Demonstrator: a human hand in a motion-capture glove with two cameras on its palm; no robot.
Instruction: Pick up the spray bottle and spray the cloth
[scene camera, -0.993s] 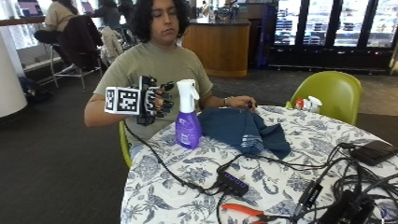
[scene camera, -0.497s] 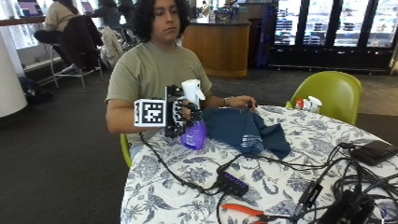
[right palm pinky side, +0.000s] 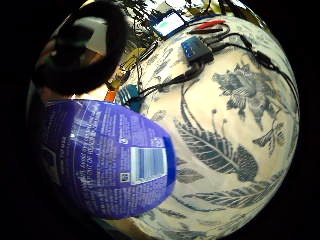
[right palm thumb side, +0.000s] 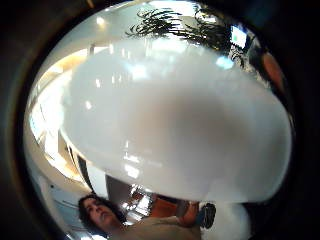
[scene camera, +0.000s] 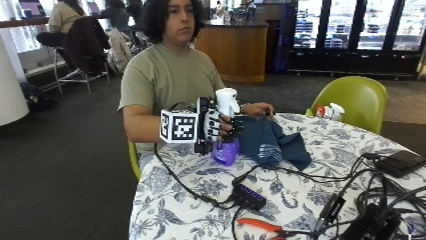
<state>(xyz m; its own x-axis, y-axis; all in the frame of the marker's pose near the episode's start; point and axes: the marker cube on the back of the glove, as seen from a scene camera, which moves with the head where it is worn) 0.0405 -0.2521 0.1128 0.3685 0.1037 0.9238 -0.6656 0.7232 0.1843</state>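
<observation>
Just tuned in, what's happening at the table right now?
A seated person's gloved right hand has its fingers wrapped round the purple spray bottle, white nozzle up. Whether the bottle is off the floral tablecloth is unclear. The blue cloth lies just beside it, the bare hand resting at its far edge.

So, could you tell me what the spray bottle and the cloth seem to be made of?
The spray bottle looks like glossy purple plastic with a white plastic trigger head; highlights on it and a printed barcode label suggest that. The cloth looks like soft, matte dark-blue woven fabric, perhaps cotton, since it lies in loose folds on the tablecloth.
</observation>
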